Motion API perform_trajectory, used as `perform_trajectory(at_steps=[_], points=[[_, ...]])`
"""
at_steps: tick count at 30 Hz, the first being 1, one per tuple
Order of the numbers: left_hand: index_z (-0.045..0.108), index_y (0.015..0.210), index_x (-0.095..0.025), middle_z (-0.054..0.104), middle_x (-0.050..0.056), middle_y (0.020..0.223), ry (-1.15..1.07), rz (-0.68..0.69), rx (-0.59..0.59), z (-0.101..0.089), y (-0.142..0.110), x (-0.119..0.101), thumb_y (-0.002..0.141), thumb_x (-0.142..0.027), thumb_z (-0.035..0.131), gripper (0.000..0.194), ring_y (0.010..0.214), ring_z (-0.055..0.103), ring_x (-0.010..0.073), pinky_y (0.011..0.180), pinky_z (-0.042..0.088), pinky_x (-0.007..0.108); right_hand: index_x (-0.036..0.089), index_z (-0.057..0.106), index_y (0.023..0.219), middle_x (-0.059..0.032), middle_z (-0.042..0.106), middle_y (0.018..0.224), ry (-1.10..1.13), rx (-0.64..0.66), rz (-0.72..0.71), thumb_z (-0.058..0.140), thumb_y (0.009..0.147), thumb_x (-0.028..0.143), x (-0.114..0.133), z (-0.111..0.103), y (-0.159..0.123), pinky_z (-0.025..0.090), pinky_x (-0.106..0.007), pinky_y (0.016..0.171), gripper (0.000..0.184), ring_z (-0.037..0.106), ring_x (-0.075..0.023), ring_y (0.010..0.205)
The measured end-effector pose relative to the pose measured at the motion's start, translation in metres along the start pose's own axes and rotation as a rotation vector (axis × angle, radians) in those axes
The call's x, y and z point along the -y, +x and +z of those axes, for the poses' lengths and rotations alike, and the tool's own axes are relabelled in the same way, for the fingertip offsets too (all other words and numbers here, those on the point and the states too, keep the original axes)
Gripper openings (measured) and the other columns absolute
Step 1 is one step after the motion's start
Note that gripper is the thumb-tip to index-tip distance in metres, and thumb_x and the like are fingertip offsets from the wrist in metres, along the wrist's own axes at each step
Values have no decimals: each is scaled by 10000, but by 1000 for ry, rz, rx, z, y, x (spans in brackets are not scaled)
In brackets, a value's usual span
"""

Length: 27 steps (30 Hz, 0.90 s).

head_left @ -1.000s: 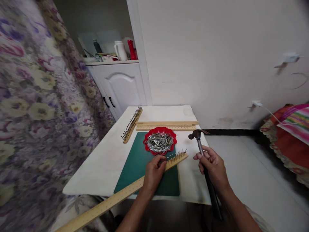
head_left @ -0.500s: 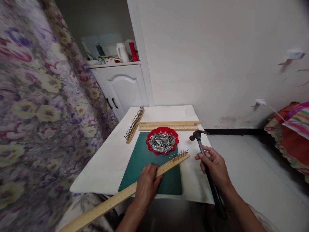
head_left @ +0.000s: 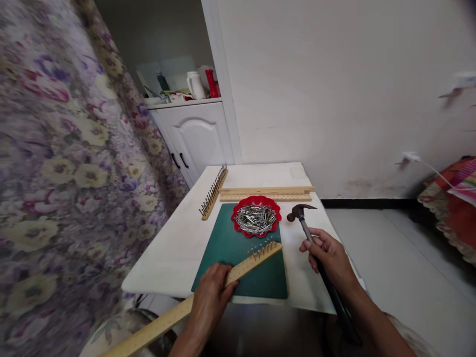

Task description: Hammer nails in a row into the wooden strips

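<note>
My left hand (head_left: 211, 293) is wrapped over a long wooden strip (head_left: 243, 268) dotted with small holes. The strip runs diagonally from the lower left onto a green mat (head_left: 219, 243), and several nails (head_left: 262, 250) stick up near its far end. In my right hand (head_left: 329, 258) is a claw hammer (head_left: 305, 229), gripped partway along its handle, head up and above the table's right side. A red scalloped dish (head_left: 257, 234) full of loose nails (head_left: 256, 219) sits on the mat's far edge, beyond the strip.
On the white table (head_left: 163, 253), a short wooden strip studded with upright nails (head_left: 214, 193) lies at the far left. More wooden strips (head_left: 266, 193) lie behind the dish. A floral curtain (head_left: 85, 198) hangs at left; a white cabinet (head_left: 201, 139) stands behind.
My left hand has drawn the wooden strip towards me and to the left, so its nailed end now lies over the mat. The hammer stays in my right hand, its head shifted slightly left.
</note>
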State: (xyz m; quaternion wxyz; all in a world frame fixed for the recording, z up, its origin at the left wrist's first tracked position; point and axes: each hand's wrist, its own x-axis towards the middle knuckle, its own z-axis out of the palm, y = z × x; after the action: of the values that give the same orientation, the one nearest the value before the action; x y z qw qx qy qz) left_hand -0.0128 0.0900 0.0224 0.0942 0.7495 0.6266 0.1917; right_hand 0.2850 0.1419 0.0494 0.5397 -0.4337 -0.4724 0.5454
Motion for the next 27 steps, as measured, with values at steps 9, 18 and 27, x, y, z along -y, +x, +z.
perform_trajectory(at_steps=[9,18,27], points=[[557,1107,-199,588,103,1052,84,28,-141,16,-6,-5,856,-327,492,289,927,554,251,781,460,395,164,566,1036,5,635,685,-5,72,37,639,777,361,-2,1,-4,321,-185,306,333,430,-62,331],[583,1052,-200,591,102,1012,115,42,-142,17,-4,-5,878,-328,457,250,889,544,244,758,450,376,164,575,1025,-2,636,679,25,165,134,635,783,391,-3,-1,-18,342,-185,295,338,427,-65,317],[586,1034,-194,595,101,1000,108,44,-134,14,-3,-9,881,-332,451,246,880,545,240,747,450,371,174,571,997,20,632,670,4,218,142,599,812,353,-3,8,-23,329,-171,303,259,422,-46,298]])
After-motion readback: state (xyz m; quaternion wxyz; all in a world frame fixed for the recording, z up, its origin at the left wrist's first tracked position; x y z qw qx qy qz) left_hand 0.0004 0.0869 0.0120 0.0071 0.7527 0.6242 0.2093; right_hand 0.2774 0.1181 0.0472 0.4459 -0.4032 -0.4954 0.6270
